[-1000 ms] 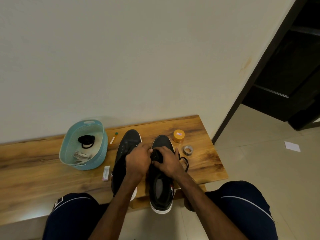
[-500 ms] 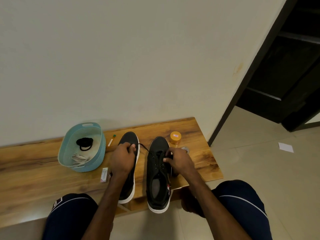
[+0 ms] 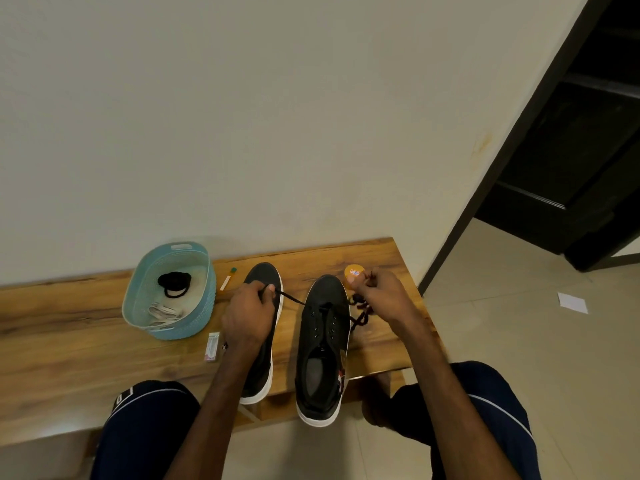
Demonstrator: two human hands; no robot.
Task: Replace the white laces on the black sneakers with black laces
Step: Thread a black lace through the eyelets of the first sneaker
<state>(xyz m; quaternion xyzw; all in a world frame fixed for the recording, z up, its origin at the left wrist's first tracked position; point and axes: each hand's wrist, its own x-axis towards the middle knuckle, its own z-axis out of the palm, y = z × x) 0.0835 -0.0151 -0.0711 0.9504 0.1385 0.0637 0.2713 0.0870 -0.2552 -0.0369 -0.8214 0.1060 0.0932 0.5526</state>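
Note:
Two black sneakers with white soles stand side by side on the wooden bench (image 3: 86, 337). The right sneaker (image 3: 323, 344) has a black lace (image 3: 292, 298) passing through its front eyelets. My left hand (image 3: 247, 315) pinches the lace's left end over the left sneaker (image 3: 265, 275), which my forearm partly hides. My right hand (image 3: 381, 294) grips the other end, with bunched lace hanging below it. A teal basket (image 3: 204, 306) holds a coiled black lace (image 3: 174, 282) and white laces (image 3: 162, 313).
An orange round lid (image 3: 353, 271) sits behind my right hand. A small stick (image 3: 228, 279) and a white packet (image 3: 212, 346) lie near the basket. The wall runs right behind the bench. A dark doorway and tiled floor lie to the right. My knees are at the bench's front edge.
Both hands have moved apart from the right sneaker's tongue, drawing the black lace out to either side. The right hand now covers the grey tape roll.

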